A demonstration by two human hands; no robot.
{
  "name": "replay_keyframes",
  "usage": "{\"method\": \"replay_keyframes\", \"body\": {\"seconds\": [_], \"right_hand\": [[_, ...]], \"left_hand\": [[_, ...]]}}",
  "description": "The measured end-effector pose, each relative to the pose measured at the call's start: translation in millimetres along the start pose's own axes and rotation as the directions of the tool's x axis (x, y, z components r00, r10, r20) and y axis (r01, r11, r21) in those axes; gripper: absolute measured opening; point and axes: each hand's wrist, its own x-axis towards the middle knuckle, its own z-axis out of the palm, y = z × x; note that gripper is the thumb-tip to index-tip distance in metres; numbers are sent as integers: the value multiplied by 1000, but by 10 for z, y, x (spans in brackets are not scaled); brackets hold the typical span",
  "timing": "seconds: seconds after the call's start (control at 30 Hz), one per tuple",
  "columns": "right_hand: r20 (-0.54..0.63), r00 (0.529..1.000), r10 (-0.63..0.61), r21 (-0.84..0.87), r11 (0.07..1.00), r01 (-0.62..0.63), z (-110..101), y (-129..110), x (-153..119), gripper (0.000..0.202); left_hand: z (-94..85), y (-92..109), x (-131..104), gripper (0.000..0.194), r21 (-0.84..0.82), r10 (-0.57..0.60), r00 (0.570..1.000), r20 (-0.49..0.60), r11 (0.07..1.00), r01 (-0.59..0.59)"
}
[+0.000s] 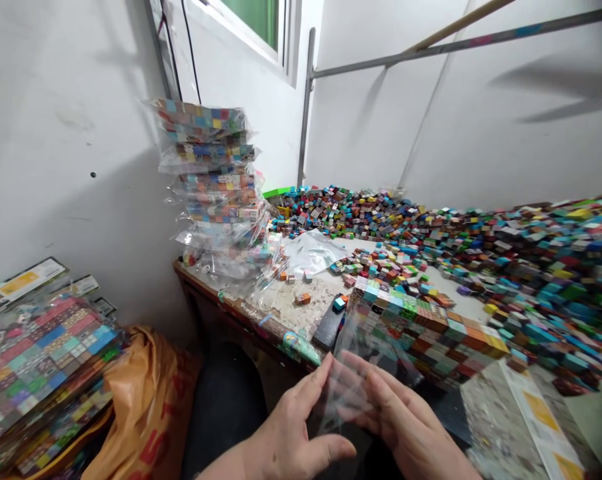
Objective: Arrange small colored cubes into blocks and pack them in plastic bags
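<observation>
A clear plastic bag (338,400) hangs between my two hands, see-through and slightly creased. My right hand (405,420) grips it, thumb at the near side and fingers showing through the film. My left hand (298,427) is at the bag's left side, its fingers stretched up to the edge and its thumb held apart below. Just beyond the hands is a block of many small coloured cubes (431,327), packed in rows. It rests at the table's front edge, partly behind the film.
Loose coloured cubes (521,267) are heaped along the back and right of the worn table (281,307). Bagged cube blocks (215,193) form a tall stack at the left corner. A flat clear bag (313,252) lies mid-table. Lower left are packed blocks (45,360) and an orange sack (151,400).
</observation>
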Motion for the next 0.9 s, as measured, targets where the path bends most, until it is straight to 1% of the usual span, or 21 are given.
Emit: {"method": "replay_keyframes", "body": {"seconds": [0.07,0.13,0.23,0.3,0.37,0.4,0.47,0.53,0.6,0.67,0.73,0.77,0.83,0.9], "right_hand": [[-29,1000,-7,-5,1000,6,15,1,9,39],[-30,999,-18,-8,1000,18,24,2,14,38],[16,1000,-24,2,1000,24,18,13,14,39],[50,999,-17,-2,1000,17,9,34,15,39],[56,998,-16,-30,999,17,3,60,22,37],[53,998,-18,-49,999,21,3,73,27,36],[40,999,-27,-87,996,30,-3,86,32,36],[39,999,-26,-115,993,31,-32,75,18,36],[18,999,-30,-136,990,32,-111,43,-24,36],[-49,998,-32,-164,986,24,-250,11,-87,36],[-139,990,-36,-201,980,7,-431,3,-152,36],[-175,984,-39,-215,977,0,-526,11,-181,35],[-230,972,-47,-235,972,-8,-697,40,-221,36],[-262,964,-46,-255,967,-23,-822,72,-234,37]], "left_hand": [[6,-3,-1,86,-1,-19,1000,-10,1000,19],[1,7,-11,76,-8,-44,999,-18,999,44],[-23,48,-32,65,-65,-74,997,-12,995,73],[-34,75,-36,65,-132,-94,996,-9,987,92],[-27,90,-27,68,-188,-114,993,-18,976,108],[-17,90,-19,65,-203,-127,991,-33,972,118],[10,79,0,52,-215,-175,980,-93,965,152],[23,56,17,41,-284,-264,951,-159,935,212],[-9,25,25,40,-391,-353,908,-228,887,246],[-100,-10,14,39,-442,-385,867,-317,869,224],[-232,-45,-15,36,-388,-357,836,-416,901,191],[-301,-61,-34,34,-347,-339,829,-446,919,189],[-414,-88,-70,32,-270,-320,824,-468,939,211],[-475,-104,-90,31,-208,-323,817,-479,945,252]]}}
